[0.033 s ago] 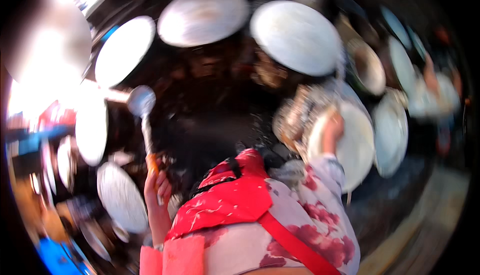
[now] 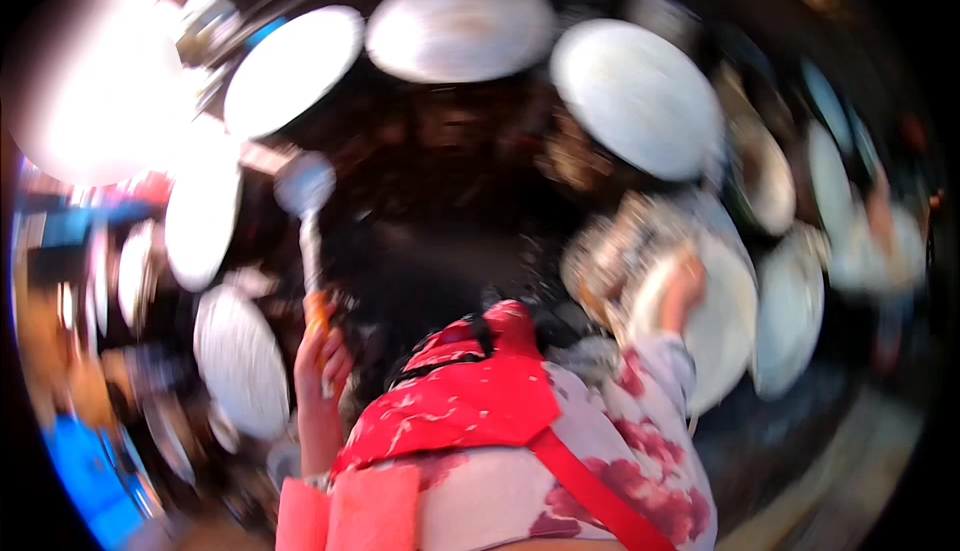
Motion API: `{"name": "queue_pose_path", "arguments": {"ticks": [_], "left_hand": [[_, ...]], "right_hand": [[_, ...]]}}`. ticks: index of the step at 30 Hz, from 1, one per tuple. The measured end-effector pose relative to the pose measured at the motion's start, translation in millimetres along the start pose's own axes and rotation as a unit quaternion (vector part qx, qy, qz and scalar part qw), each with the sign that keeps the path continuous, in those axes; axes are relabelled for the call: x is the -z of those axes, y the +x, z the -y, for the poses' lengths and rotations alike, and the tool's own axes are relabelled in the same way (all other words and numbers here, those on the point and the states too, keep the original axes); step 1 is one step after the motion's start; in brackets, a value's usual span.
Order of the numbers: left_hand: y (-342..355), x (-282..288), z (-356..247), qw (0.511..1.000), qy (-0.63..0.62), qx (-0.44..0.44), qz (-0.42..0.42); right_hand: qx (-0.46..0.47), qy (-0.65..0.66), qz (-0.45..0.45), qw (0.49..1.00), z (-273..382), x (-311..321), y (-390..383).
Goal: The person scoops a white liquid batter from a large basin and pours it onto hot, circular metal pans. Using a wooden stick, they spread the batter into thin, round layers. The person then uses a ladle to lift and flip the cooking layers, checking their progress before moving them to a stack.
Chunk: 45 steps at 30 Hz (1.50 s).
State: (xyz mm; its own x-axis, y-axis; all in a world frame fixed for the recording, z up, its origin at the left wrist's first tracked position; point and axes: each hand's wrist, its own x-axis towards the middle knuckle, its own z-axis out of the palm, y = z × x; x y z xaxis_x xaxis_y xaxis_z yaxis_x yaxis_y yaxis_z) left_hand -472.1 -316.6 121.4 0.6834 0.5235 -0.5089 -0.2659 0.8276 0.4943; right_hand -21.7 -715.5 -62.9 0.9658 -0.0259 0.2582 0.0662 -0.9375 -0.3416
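Observation:
My left hand is closed around the orange handle of a ladle, held upright with its round, pale bowl uppermost. Over at the right, my right hand looks closed, its fingers smeared by motion. It is over a round white disc, beside a crumpled, shiny greyish-brown bundle. What the right fingers grip, if anything, I cannot make out.
Several large white discs curve around me, among them a far one, a far-right one and a left one. A blurred person is at the far right. A blue object lies low on the left.
The surroundings have shifted in view, with the far discs moving right. Both hands show slightly farther right and lower; the ladle remains in my left hand.

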Motion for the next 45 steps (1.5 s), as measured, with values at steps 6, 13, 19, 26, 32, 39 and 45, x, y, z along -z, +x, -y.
{"name": "queue_pose_path", "arguments": {"ticks": [6, 13, 19, 26, 32, 39, 45], "left_hand": [[-99, 45, 18, 0.981, -0.091, -0.159, -0.069], [-252, 124, 100, 0.88, -0.187, -0.359, -0.25], [-342, 213, 173, 0.755, -0.111, -0.189, -0.618], [-361, 442, 193, 0.556, 0.43, 0.098, -0.705], [-375, 427, 210, 0.728, 0.319, 0.087, -0.6], [-347, 334, 246, 0.755, -0.55, -0.335, -0.119], [-380, 232, 183, 0.685, -0.542, -0.484, 0.062]], "right_hand": [[0.205, -0.012, 0.099, 0.974, 166, 4, -22], [0.701, 0.122, 0.399, 0.578, 328, -14, -224], [0.794, 0.064, 0.449, 0.405, 333, -9, -320], [0.802, 0.033, 0.464, 0.374, 357, 42, -386], [0.774, -0.012, 0.474, 0.42, 336, 54, -406], [0.729, -0.03, 0.551, 0.406, 321, 41, -438], [0.73, 0.02, 0.57, 0.377, 345, 51, -459]]}}
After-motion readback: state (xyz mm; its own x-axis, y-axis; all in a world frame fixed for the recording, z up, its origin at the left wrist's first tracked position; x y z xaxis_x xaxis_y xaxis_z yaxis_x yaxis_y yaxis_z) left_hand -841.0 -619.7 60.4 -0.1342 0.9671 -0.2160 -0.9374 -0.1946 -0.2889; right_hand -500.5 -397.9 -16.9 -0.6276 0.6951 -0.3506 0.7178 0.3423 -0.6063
